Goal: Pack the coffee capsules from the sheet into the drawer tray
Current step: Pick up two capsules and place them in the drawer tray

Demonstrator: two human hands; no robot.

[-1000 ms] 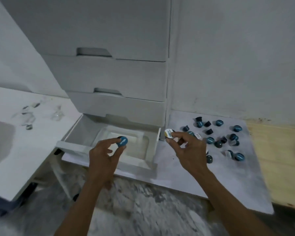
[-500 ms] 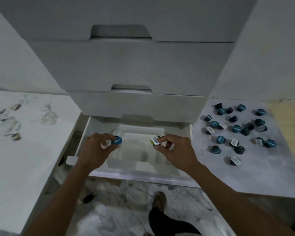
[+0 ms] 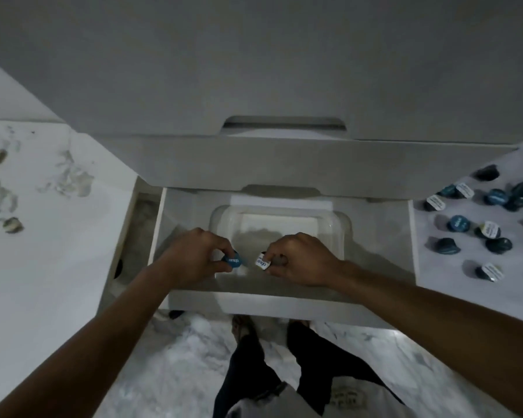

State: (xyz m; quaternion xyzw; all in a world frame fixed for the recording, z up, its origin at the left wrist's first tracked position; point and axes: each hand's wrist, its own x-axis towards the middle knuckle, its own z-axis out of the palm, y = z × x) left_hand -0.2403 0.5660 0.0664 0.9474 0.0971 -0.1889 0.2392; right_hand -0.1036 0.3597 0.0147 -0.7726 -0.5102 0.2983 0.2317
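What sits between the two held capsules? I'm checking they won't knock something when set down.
Nothing: in the head view only bare tray floor shows between the blue-lidded capsule and the white-lidded capsule.

Both hands moved in over the tray

A second back the left hand held the blue-lidded capsule over the open drawer while the right hand was out over the sheet with the white-lidded capsule it had just picked from the pile. Then the right hand swung across into the drawer, and both hands dropped lower and closer together, so the two capsules ended up near each other at the front edge of the clear tray. The view also tipped down and moved in, showing the person's legs.
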